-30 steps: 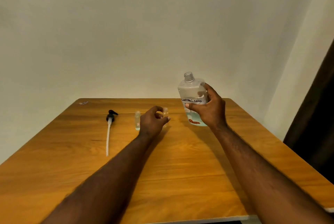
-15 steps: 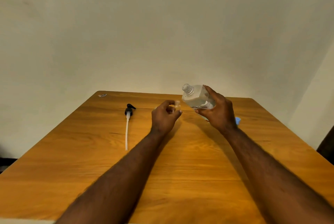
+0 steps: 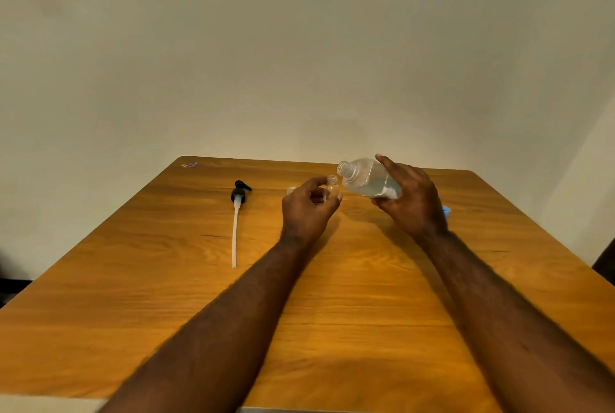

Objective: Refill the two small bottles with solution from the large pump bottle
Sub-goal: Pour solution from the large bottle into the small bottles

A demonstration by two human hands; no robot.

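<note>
**Wide neck tipping toward a tiny mouth**

In the head view, the large bottle (image 3: 367, 179) is leaning far over to the left, its uncapped neck just beside and above the small bottle (image 3: 331, 184), with liquid lying along its lower side. A quick tilt could be sending solution past the narrow mouth onto the table (image 3: 332, 296). The second small bottle (image 3: 291, 190) is standing just behind the left hand (image 3: 307, 209), where a knuckle could be knocking it over. That hand is pinching the small bottle between thumb and curled fingertips. The right hand (image 3: 411, 203) is wrapping the large bottle's body, fingers spread and gripping.
</note>
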